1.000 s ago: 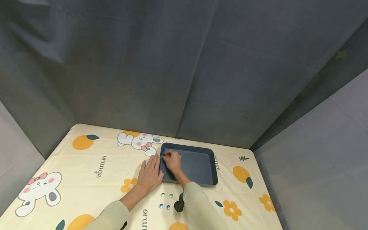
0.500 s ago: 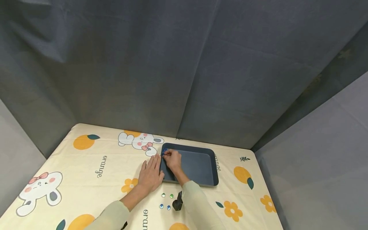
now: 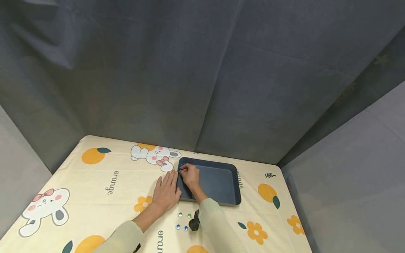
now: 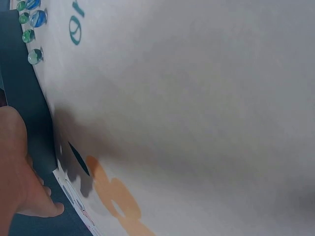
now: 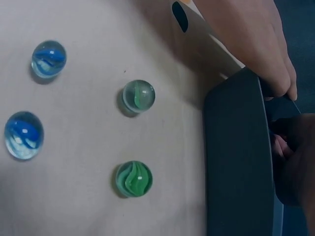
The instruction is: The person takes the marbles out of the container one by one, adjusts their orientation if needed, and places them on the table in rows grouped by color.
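Note:
A dark grey rectangular tray lies on the patterned tablecloth. Small blue marbles sit in its far left corner, partly covered by my right hand. That hand reaches inside the tray, fingers bent and fingertips together at the left wall, pinching a blue marble that is mostly hidden. My left hand lies along the tray's left side with its fingers extended, fingertips at the rim. In the right wrist view, the right hand is dark and half cut off behind the tray wall.
Loose glass marbles lie on the cloth in front of the tray, among them a green one, a clear green one and a blue one. A black wrist mount is on the right sleeve. Grey curtains stand behind the table.
My right fingertips have shifted slightly toward the far side in the tray's left corner, and the blue marbles there sit a little differently. The left hand stays in place.

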The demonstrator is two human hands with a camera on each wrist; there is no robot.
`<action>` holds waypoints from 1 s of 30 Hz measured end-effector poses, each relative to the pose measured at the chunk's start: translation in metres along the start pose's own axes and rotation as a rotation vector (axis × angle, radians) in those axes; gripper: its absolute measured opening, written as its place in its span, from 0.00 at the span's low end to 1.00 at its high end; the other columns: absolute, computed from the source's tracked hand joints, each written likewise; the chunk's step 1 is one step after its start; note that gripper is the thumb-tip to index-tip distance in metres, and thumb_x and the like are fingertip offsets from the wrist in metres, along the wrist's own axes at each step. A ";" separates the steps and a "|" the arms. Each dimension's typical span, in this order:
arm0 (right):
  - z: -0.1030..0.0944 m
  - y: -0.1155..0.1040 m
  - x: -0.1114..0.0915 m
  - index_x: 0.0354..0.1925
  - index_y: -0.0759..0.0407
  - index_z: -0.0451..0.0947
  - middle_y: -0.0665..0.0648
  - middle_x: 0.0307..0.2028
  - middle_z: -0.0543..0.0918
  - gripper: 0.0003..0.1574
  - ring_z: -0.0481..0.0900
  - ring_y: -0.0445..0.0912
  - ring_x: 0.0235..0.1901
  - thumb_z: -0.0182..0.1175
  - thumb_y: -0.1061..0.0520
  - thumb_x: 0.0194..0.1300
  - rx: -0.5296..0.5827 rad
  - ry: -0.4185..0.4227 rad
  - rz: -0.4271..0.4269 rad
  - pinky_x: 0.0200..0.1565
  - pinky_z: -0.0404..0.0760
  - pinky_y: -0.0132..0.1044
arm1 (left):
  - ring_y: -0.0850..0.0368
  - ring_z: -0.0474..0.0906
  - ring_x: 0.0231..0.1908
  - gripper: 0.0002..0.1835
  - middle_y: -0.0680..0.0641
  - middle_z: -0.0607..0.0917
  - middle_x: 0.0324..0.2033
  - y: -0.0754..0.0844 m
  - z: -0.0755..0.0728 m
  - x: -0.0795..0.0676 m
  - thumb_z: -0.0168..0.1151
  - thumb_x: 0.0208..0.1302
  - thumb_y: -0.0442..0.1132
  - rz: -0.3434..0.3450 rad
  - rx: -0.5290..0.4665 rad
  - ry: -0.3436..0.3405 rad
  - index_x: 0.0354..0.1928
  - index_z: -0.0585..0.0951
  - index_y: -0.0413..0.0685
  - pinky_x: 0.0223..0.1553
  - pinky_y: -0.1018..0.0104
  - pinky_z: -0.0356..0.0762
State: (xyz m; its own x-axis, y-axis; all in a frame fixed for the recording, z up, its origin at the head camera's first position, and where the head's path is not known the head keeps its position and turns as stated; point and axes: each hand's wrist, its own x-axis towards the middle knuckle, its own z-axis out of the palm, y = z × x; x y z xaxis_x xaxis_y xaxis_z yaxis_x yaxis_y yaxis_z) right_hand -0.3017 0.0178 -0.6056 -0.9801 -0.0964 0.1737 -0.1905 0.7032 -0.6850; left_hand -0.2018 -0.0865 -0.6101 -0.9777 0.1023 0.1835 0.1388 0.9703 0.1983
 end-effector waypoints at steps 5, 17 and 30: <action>-0.002 0.000 -0.002 0.31 0.56 0.84 0.45 0.22 0.82 0.05 0.78 0.37 0.23 0.68 0.60 0.51 -0.010 -0.010 -0.004 0.31 0.78 0.34 | 0.48 0.48 0.67 0.35 0.44 0.54 0.69 0.001 0.000 0.001 0.47 0.64 0.50 -0.003 -0.003 -0.001 0.69 0.55 0.42 0.63 0.45 0.47; -0.023 0.019 -0.022 0.29 0.57 0.82 0.47 0.24 0.82 0.04 0.78 0.36 0.24 0.68 0.59 0.51 0.111 -0.022 -0.015 0.30 0.77 0.31 | 0.48 0.48 0.67 0.35 0.43 0.53 0.69 0.001 -0.002 0.001 0.45 0.65 0.51 -0.003 0.011 -0.023 0.70 0.54 0.41 0.63 0.46 0.46; -0.074 0.026 -0.075 0.39 0.57 0.82 0.46 0.31 0.83 0.10 0.80 0.38 0.31 0.66 0.58 0.55 0.327 -0.045 -0.065 0.33 0.79 0.31 | 0.47 0.50 0.67 0.36 0.42 0.55 0.68 -0.001 0.002 0.001 0.46 0.63 0.52 0.000 0.008 0.006 0.69 0.55 0.40 0.63 0.45 0.48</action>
State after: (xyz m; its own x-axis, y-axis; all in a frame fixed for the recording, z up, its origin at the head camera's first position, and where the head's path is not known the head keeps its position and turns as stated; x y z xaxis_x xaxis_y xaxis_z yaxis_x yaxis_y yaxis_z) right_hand -0.2289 0.0952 -0.5840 -0.9655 -0.1697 0.1975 -0.2530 0.4319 -0.8657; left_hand -0.2036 -0.0864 -0.6119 -0.9767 0.1010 0.1891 0.1374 0.9721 0.1902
